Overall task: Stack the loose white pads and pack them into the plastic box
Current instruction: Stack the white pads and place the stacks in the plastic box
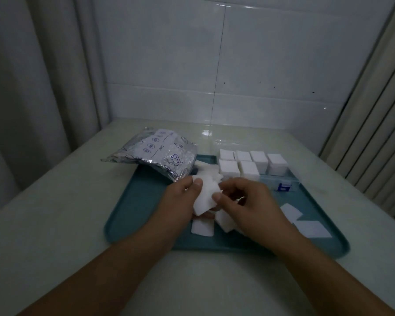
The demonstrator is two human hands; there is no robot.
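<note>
Both hands work over the teal tray (132,215), which keeps everything corralled on the surface (55,201). The left hand (180,201) grips a small bundle of white pads (204,197) while the right hand (244,199) pinches its edge, probably squaring it. The plastic box (281,179) sits close behind, already holding stacks; loose pads (310,228) lie at right, and the foil bag (160,153) at left.

White pads (228,168), teal tray (135,208), silver pouch (160,156) (blue printed doodles).

The foil bag (155,153) bears "Date"; other print is unreadable.
</note>
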